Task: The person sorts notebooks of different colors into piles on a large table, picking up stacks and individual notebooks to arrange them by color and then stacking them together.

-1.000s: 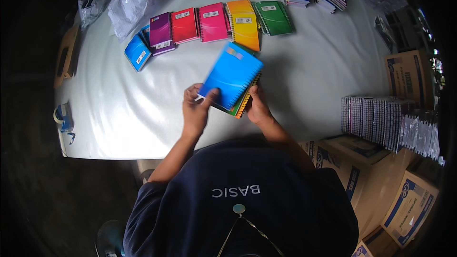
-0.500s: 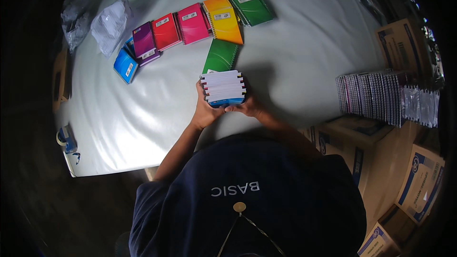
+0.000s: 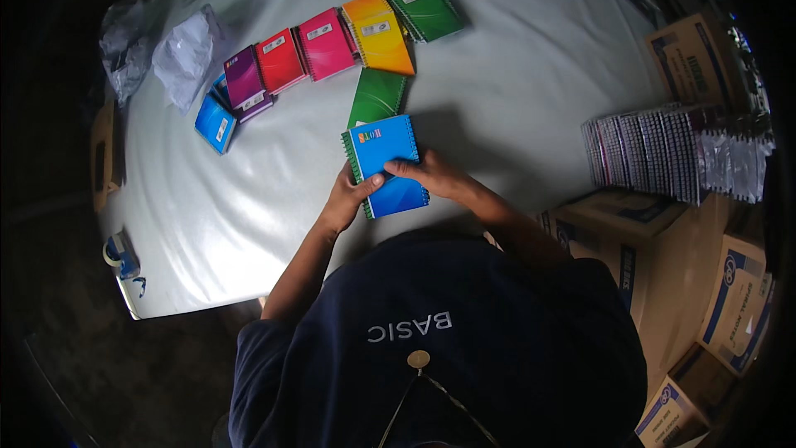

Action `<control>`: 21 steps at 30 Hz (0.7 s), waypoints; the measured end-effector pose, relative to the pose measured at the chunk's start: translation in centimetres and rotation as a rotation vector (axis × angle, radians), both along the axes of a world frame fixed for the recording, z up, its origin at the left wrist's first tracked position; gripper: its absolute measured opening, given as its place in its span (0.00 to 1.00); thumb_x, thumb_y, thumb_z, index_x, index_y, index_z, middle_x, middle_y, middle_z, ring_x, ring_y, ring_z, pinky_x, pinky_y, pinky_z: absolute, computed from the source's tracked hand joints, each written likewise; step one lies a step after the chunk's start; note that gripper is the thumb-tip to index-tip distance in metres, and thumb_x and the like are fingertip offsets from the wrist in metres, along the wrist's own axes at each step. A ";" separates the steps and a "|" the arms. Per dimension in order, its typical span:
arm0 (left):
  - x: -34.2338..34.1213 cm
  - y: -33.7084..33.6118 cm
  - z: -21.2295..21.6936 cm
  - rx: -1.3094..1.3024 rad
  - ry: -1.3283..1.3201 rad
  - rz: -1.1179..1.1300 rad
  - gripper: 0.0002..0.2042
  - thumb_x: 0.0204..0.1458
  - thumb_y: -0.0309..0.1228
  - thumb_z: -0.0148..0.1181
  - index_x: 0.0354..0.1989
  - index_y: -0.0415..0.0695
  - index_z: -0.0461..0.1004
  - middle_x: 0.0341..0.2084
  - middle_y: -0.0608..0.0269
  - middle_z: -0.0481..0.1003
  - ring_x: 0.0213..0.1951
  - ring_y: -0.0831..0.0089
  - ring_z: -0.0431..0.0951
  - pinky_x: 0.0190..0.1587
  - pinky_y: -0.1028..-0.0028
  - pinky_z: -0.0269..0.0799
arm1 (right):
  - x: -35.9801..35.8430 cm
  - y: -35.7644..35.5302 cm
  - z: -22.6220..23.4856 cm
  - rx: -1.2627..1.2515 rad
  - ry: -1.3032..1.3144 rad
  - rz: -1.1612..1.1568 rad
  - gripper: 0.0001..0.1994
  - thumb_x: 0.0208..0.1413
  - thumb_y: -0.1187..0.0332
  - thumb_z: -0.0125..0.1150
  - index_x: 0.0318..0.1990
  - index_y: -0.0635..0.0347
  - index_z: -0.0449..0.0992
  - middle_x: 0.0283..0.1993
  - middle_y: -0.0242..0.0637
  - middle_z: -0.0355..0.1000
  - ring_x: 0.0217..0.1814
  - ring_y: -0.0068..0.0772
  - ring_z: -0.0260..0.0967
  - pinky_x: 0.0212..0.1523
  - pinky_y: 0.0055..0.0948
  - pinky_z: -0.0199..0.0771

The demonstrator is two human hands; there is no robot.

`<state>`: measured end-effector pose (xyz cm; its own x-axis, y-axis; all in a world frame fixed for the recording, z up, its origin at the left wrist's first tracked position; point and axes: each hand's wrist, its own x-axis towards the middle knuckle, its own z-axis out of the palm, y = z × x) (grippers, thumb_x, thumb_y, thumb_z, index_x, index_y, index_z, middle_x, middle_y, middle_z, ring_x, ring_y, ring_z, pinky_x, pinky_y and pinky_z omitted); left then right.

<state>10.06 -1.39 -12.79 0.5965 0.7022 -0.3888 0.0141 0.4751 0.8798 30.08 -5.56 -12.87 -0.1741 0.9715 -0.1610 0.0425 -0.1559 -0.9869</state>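
Both hands press a blue spiral-bound notebook (image 3: 385,164) flat on the white counter (image 3: 514,83).
Left hand (image 3: 348,199) fingers curl around its lower left edge; right hand (image 3: 431,176) fingers lie spread on its cover, beside a green spiral-bound notebook (image 3: 377,97).

Only one view, from a camera worn on the head, looking straight down from above. Close to the left hand (image 3: 344,199) and right hand (image 3: 435,178), with the white table (image 3: 514,83) stretching away toward the top. Wide and round, bending edges near the rim, dark at the corners.
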 end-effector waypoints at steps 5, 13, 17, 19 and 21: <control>-1.1 -1.5 -1.9 -0.222 0.011 0.030 0.40 0.42 0.42 0.70 0.58 0.30 0.56 0.51 0.48 0.67 0.54 0.61 0.68 0.59 0.66 0.60 | 2.3 -0.7 -0.6 -0.285 -0.397 0.131 0.23 0.54 0.51 0.58 0.35 0.69 0.75 0.30 0.50 0.73 0.32 0.37 0.73 0.37 0.37 0.70; -0.9 -0.9 -0.6 -0.246 -0.020 0.023 0.38 0.47 0.42 0.66 0.60 0.32 0.55 0.52 0.50 0.67 0.57 0.61 0.64 0.61 0.66 0.55 | 3.2 -0.3 7.7 0.664 -0.470 -0.058 0.16 0.44 0.82 0.55 0.40 0.53 0.78 0.53 0.30 0.72 0.63 0.42 0.60 0.64 0.39 0.53; -1.2 0.2 -0.3 -0.859 -0.450 0.078 0.37 0.46 0.41 0.66 0.60 0.35 0.56 0.52 0.50 0.66 0.56 0.62 0.65 0.60 0.66 0.58 | 2.5 -1.5 -1.2 0.424 -0.386 0.222 0.16 0.51 0.79 0.52 0.39 0.44 0.80 0.66 0.26 0.58 0.75 0.43 0.26 0.71 0.43 0.37; 0.3 -1.0 0.3 -0.182 0.067 -0.091 0.38 0.45 0.43 0.67 0.60 0.36 0.56 0.53 0.51 0.65 0.55 0.62 0.66 0.57 0.66 0.63 | 3.2 -1.3 -1.9 0.521 -0.359 0.342 0.21 0.52 0.76 0.54 0.55 0.46 0.71 0.71 0.33 0.48 0.76 0.41 0.25 0.70 0.41 0.35; 1.2 -1.8 0.6 -0.172 0.049 -0.049 0.37 0.42 0.39 0.70 0.58 0.37 0.57 0.52 0.52 0.66 0.53 0.63 0.68 0.54 0.66 0.66 | 1.7 -2.1 -0.5 0.388 -0.069 0.031 0.28 0.51 0.73 0.58 0.61 0.51 0.60 0.72 0.39 0.42 0.76 0.40 0.24 0.70 0.40 0.34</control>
<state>11.21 -3.19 -12.23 0.6056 0.5932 -0.5305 0.0820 0.6166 0.7830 31.74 -7.62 -13.34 -0.2061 0.9568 0.2049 0.1092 0.2306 -0.9669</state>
